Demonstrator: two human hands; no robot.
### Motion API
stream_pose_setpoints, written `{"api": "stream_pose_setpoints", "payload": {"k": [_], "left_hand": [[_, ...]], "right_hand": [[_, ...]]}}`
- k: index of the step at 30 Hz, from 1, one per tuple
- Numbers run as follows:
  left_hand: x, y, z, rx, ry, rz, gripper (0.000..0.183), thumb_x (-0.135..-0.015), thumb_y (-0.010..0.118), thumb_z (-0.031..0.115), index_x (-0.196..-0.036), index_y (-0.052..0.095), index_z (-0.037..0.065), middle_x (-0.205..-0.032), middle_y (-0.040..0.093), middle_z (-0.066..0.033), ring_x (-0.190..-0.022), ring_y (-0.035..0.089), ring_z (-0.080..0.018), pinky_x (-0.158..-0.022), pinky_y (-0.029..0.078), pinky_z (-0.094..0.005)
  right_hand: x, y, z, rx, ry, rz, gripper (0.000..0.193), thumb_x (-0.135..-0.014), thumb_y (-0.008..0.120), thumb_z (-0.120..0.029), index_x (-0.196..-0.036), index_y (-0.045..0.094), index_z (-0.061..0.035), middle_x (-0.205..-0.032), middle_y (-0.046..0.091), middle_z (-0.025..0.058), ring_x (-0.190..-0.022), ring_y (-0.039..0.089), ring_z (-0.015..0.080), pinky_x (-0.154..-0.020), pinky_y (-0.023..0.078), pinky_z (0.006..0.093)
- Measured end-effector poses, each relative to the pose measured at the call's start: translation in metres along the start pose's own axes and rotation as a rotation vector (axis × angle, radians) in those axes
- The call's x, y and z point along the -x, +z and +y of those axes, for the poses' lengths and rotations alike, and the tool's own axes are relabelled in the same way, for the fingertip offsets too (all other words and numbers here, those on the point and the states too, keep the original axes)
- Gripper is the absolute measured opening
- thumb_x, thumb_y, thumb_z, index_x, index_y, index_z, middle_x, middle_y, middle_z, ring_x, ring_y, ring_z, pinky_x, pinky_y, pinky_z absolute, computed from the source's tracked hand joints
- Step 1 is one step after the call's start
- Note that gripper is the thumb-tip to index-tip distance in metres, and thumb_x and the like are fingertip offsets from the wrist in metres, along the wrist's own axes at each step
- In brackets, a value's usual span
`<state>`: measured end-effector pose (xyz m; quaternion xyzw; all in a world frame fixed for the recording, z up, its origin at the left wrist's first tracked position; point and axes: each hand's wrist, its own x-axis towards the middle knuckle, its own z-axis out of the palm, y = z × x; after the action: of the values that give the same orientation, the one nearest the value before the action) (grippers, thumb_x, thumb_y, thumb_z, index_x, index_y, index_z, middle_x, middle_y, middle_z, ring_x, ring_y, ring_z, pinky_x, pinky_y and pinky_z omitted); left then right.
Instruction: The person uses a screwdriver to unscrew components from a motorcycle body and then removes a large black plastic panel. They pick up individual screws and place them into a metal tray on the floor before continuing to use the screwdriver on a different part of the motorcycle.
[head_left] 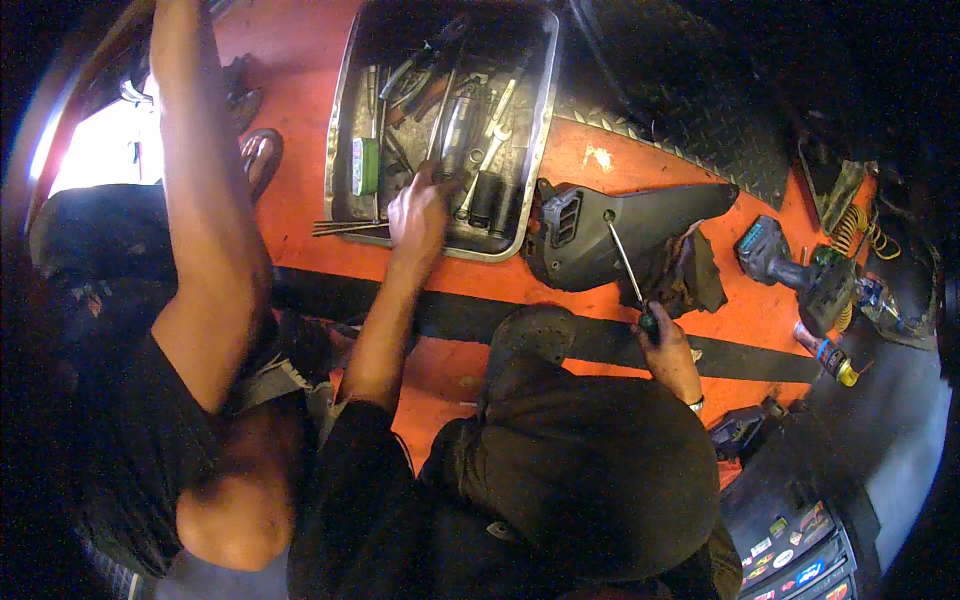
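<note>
A co-worker's arm (215, 190) stretched forward left of the metal tray (541, 140), whose raised rim seemingly corralled loose tools. I had the left hand (415, 215) over its near edge, fingers bent; blur kept me from telling whether it gripped anything. A wrench (495, 145) lay to that hand's right. Just beside the tray's right edge, a dark panel (580, 245) rested on the red surface (745, 330), likely for support. I had the right hand (670, 355) closed around a screwdriver (627, 262), its shaft slanted toward the panel's round hole, presumably to aim the tip.
</note>
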<state>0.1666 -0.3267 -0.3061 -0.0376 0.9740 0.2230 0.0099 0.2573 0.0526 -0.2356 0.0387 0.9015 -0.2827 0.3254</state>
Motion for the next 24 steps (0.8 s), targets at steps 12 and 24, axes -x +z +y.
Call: {"api": "stream_pose_setpoints", "payload": {"k": [12, 24], "left_hand": [[0.022, -0.016, 0.048, 1.162, -0.556, -0.09, 0.014, -0.089, 0.058, 0.023, -0.096, 0.059, 0.01, -0.101, 0.062, -0.0049, -0.083, 0.056, -0.0137, -0.064, 0.047, -0.0302], [0.029, 0.016, 0.13, 2.495, -0.729, -0.28, 0.015, -0.097, 0.046, 0.027, -0.105, 0.055, 0.019, -0.119, 0.057, 0.0048, -0.098, 0.057, -0.0148, -0.079, 0.044, -0.0343]], "right_hand": [[0.009, 0.004, -0.059, -0.34, -0.17, 0.117, 0.038, -0.086, 0.063, -0.014, -0.122, 0.054, -0.0042, -0.105, 0.064, 0.0184, -0.096, 0.063, 0.0305, -0.082, 0.048, 0.0365], [0.025, 0.014, -0.11, -0.499, -0.032, 0.045, 0.034, -0.088, 0.061, -0.016, -0.119, 0.058, -0.0026, -0.085, 0.065, 0.0141, -0.063, 0.06, 0.0168, -0.06, 0.049, 0.0317]]}}
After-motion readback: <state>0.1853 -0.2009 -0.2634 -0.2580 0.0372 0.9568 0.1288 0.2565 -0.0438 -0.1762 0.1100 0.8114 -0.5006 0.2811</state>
